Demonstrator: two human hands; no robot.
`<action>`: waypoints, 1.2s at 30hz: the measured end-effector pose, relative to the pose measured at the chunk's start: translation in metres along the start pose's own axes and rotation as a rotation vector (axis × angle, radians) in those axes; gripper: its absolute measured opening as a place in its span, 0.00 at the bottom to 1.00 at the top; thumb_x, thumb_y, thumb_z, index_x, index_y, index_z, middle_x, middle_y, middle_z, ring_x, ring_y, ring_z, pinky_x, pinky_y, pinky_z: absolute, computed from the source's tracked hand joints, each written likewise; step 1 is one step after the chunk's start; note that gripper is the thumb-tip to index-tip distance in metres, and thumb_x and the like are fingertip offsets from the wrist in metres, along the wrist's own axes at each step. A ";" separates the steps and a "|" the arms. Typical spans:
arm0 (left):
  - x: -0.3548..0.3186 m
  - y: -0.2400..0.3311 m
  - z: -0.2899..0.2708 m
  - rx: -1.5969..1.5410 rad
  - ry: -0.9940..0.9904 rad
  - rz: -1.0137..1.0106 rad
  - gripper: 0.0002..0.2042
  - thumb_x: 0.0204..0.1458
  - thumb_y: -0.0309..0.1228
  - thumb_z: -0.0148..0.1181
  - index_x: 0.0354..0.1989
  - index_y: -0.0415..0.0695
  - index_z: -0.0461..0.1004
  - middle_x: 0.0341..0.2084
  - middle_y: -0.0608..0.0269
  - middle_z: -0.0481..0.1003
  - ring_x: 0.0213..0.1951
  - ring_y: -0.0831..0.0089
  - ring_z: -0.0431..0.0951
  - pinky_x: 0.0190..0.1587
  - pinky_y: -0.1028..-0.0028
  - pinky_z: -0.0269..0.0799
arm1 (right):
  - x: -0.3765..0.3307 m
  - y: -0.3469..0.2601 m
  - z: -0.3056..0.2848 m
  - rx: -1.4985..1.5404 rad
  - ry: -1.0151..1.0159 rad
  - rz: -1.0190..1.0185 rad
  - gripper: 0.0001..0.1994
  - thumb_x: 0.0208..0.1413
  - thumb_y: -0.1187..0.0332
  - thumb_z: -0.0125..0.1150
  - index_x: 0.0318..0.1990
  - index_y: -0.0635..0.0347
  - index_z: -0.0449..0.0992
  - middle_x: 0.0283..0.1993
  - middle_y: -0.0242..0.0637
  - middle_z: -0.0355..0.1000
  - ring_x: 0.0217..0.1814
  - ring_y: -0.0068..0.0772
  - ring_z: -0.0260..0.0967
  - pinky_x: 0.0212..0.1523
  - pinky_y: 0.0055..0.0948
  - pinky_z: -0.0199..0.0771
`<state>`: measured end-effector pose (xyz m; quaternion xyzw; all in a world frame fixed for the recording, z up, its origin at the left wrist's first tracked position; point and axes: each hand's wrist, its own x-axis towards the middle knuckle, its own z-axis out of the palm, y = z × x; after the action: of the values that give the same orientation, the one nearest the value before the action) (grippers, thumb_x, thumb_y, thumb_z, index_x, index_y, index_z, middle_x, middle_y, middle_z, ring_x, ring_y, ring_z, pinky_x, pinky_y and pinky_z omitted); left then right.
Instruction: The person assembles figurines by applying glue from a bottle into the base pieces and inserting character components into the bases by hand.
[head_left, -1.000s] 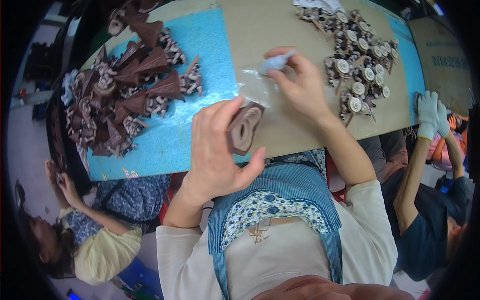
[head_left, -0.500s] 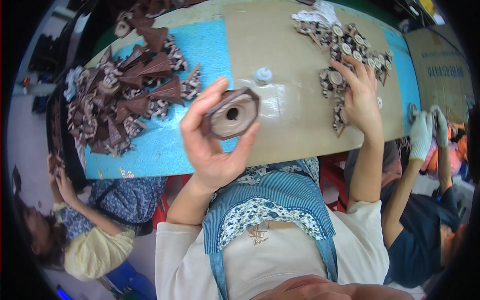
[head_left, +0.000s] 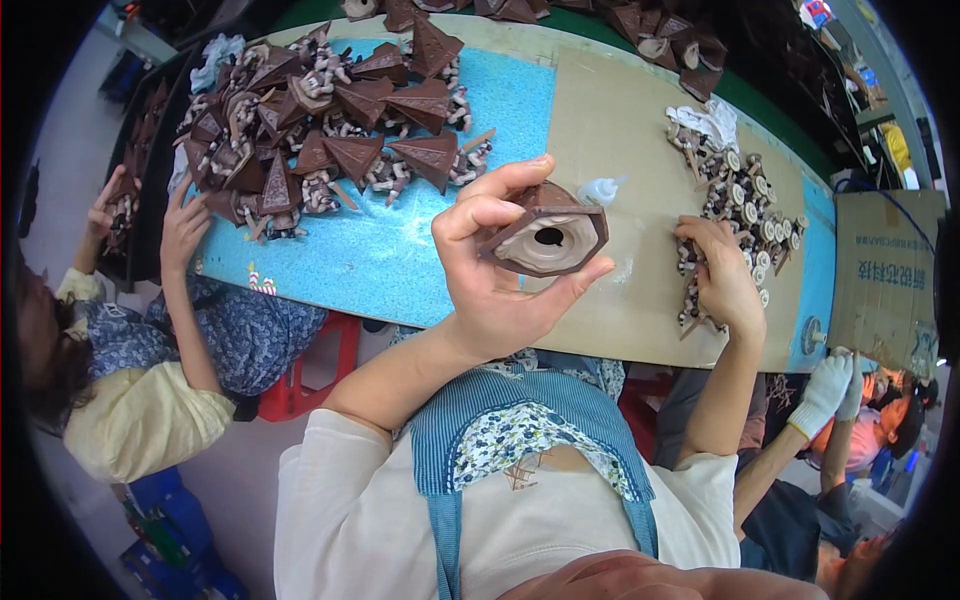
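Note:
A hollow brown cone-shaped piece (head_left: 566, 252) is pinched in my left hand (head_left: 500, 290), between fingers and thumb. Its angular open end faces up, showing a pale inside with a dark hole. My right hand (head_left: 725, 285) bends its fingers down at the left edge of a cluster of small figurines (head_left: 745, 200) with round cream discs. The fingers are curled, and what lies beneath them is hidden. Behind the brown piece, a small translucent bottle (head_left: 600, 190) with a thin nozzle is on the table.
A large heap of brown cone-topped figurines (head_left: 345, 155) covers the table's blue left part (head_left: 400, 262). White crumpled plastic (head_left: 712, 124) lies beyond the right cluster. Another person's hand (head_left: 183, 228) touches the heap. At right are a gloved hand (head_left: 825, 392) and a cardboard box (head_left: 885, 275).
The view has shifted, with the heap now farther right. My left hand has tilted the brown piece. My right hand has come nearer along the figurine cluster's left edge. The left neighbour's hand has reached the heap.

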<state>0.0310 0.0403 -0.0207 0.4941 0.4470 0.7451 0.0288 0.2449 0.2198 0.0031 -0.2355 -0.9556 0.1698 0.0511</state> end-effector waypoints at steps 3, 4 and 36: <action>0.002 0.001 -0.003 -0.004 0.030 0.018 0.41 0.36 0.22 0.76 0.52 0.48 0.48 0.56 0.41 0.59 0.58 0.59 0.66 0.57 0.63 0.68 | 0.002 -0.001 -0.003 0.006 -0.029 0.015 0.25 0.31 0.92 0.50 0.43 0.65 0.71 0.50 0.48 0.70 0.54 0.54 0.63 0.56 0.41 0.63; 0.002 -0.001 -0.003 -0.012 0.035 0.035 0.41 0.36 0.23 0.76 0.51 0.49 0.48 0.55 0.42 0.59 0.59 0.58 0.65 0.58 0.61 0.66 | 0.003 -0.001 -0.003 0.009 -0.046 0.049 0.25 0.31 0.91 0.51 0.42 0.64 0.71 0.49 0.47 0.70 0.53 0.54 0.63 0.55 0.40 0.64; -0.028 0.026 0.007 -0.250 -0.242 -0.792 0.38 0.36 0.27 0.78 0.55 0.38 0.59 0.42 0.63 0.71 0.44 0.76 0.73 0.47 0.76 0.71 | -0.031 -0.101 0.036 0.619 0.331 -0.030 0.19 0.40 0.79 0.69 0.41 0.63 0.69 0.39 0.42 0.73 0.37 0.38 0.73 0.39 0.29 0.73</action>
<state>0.0615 0.0156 -0.0213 0.3608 0.5021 0.6616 0.4244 0.2218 0.1107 0.0038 -0.2192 -0.8408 0.4103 0.2770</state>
